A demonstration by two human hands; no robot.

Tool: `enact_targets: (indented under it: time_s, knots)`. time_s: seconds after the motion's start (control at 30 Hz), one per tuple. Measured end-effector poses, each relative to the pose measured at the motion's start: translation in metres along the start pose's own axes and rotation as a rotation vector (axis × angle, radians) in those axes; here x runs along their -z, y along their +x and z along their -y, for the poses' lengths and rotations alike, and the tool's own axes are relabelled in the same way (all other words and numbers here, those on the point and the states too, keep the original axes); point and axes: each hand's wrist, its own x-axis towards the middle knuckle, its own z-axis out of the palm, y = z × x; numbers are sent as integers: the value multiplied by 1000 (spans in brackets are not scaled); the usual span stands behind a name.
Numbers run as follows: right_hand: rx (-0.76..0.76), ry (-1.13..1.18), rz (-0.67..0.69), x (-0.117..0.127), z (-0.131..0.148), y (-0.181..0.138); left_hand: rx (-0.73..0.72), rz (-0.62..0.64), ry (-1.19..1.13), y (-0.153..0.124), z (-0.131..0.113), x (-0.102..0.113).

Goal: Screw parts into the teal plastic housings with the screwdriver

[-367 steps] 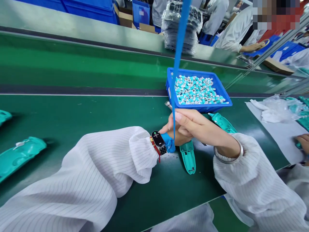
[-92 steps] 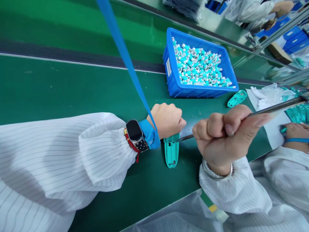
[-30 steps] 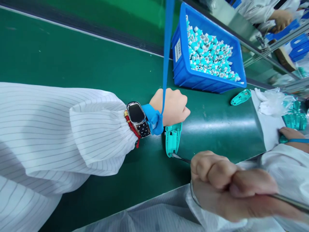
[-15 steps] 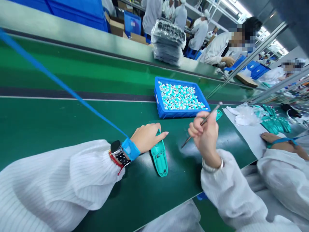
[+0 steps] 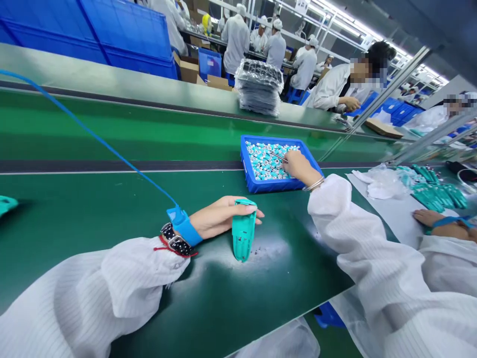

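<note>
A green bench (image 5: 93, 214) spans the scene; its near edge slants up toward the right, and a dark strip borders its far side. Near the middle, the left hand (image 5: 218, 216) grips a teal plastic shell (image 5: 243, 237), thumb in front and fingers behind, holding it steeply on end; whether its lower tip touches the bench I cannot tell. A broad stretch of bench surface separates the shell from the near edge.

Farther right, the right hand (image 5: 297, 165) reaches over the near rim of a blue bin (image 5: 276, 187), fingers closed on a thin metal rod (image 5: 278, 156) above small teal-and-white parts (image 5: 263, 160). Right of the bin, a white sheet (image 5: 376, 205) bounds the working room, with another person's hand (image 5: 428, 218) on it. A blue cord (image 5: 100, 141) crosses the left side.
</note>
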Motion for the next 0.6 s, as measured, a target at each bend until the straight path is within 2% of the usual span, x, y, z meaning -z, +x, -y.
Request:
enact_targets:
  time_s: [0.1,0.17,0.23,0.3,0.4,0.47,0.6]
  knots:
    - [-2,31,-66,12,5,-15,-70,96,-27,-7,0,-12]
    - [23,66,-116,25,16,-34,-112,148,90,-13,-1,-21]
    - [112,172,-121,40,30,-60,-125,170,268,-19,-1,-30]
    - [296,443,-34,54,45,-91,-112,162,410,-24,-1,-36]
    - [511,846,213,66,61,-132,-126,175,494,-26,-1,-40]
    - [524,933,281,68,63,-149,-139,207,520,-26,-1,-40]
    - [539,957,277,64,58,-156,-49,256,499,-25,-1,-40]
